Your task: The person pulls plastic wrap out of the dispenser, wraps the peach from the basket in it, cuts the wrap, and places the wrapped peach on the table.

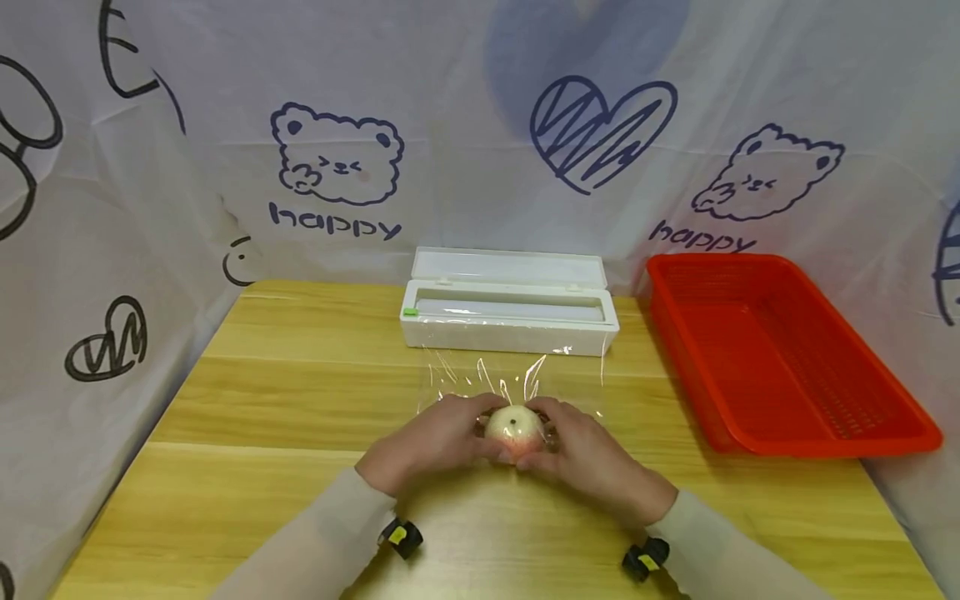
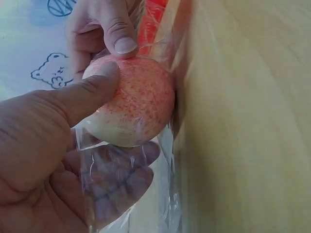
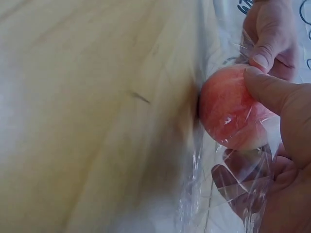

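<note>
A round cream-and-pink peach [image 1: 514, 427] rests on the table, with clear cling film [image 1: 536, 375] against its sides. On its left my left hand [image 1: 448, 432] grips it, the thumb [image 2: 99, 80] pressed on the pink skin and the other fingers behind the film. My right hand [image 1: 592, 454] holds the opposite side in the same way, its thumb [image 3: 265, 85] on the fruit near the left thumb. The film runs back to a white dispenser box [image 1: 510, 337], whose lid [image 1: 510, 265] stands raised over a white roll [image 1: 510, 310].
A red plastic basket [image 1: 810, 437] stands at the right of the wooden table [image 1: 285, 400]. Behind and to the left hangs a pale printed cloth [image 1: 465, 167]. A green tab [image 1: 410, 312] sits at the box's left end.
</note>
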Demonstrator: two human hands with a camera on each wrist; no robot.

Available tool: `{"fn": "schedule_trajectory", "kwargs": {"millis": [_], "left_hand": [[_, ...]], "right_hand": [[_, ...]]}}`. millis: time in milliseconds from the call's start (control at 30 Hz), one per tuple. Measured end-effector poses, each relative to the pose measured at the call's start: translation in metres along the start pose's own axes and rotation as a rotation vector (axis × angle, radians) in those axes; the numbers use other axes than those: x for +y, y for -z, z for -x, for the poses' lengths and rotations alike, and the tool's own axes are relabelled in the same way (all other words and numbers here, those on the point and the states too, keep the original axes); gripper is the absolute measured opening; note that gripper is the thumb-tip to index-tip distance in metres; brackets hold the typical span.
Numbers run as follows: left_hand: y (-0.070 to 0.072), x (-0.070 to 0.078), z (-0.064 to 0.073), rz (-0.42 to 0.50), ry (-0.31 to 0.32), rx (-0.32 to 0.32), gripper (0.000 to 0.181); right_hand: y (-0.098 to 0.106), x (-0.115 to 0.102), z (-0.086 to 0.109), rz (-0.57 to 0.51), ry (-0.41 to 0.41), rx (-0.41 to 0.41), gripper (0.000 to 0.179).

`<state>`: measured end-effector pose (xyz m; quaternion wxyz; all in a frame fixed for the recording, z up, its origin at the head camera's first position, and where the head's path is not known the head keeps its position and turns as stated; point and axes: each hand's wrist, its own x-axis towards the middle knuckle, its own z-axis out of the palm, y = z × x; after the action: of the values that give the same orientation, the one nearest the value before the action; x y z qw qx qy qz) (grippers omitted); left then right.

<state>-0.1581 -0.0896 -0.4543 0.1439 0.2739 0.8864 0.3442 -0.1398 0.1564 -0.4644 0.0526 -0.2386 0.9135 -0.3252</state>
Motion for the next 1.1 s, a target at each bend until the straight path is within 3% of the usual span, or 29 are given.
{"fn": "schedule_trajectory", "kwargs": {"millis": [167,367,500,600,767,1000,1100], "left_hand": [[0.004,-0.007,-0.006,0.057,0.027,-0.022,0.053],[0.006,-0.011,-0.011,0.114,0.057,-0.029,0.044],[0.006,-0.009,-0.013,0.153,0.094,0.0,0.036],[0.007,-0.007,-0.012,0.121,0.119,0.029,0.037],[0.015,-0.012,-0.006,0.07,0.149,0.029,0.038],[0.042,-0.029,0.01,0.139,0.217,-0.029,0.045],[0.052,-0.034,0.021,0.146,0.231,-0.019,0.046]], "right_hand": [[0.005,0.004,-0.009,-0.13,-0.048,-0.06,0.06],[0.007,0.009,-0.017,-0.207,-0.129,-0.092,0.054],[0.011,0.01,-0.021,-0.289,-0.192,-0.122,0.052],[0.014,0.013,-0.024,-0.302,-0.207,-0.143,0.05],[0.02,0.019,-0.029,-0.27,-0.187,-0.174,0.048],[0.028,0.024,-0.038,-0.305,-0.142,-0.253,0.042],[0.031,0.025,-0.044,-0.318,-0.155,-0.292,0.045]]}}
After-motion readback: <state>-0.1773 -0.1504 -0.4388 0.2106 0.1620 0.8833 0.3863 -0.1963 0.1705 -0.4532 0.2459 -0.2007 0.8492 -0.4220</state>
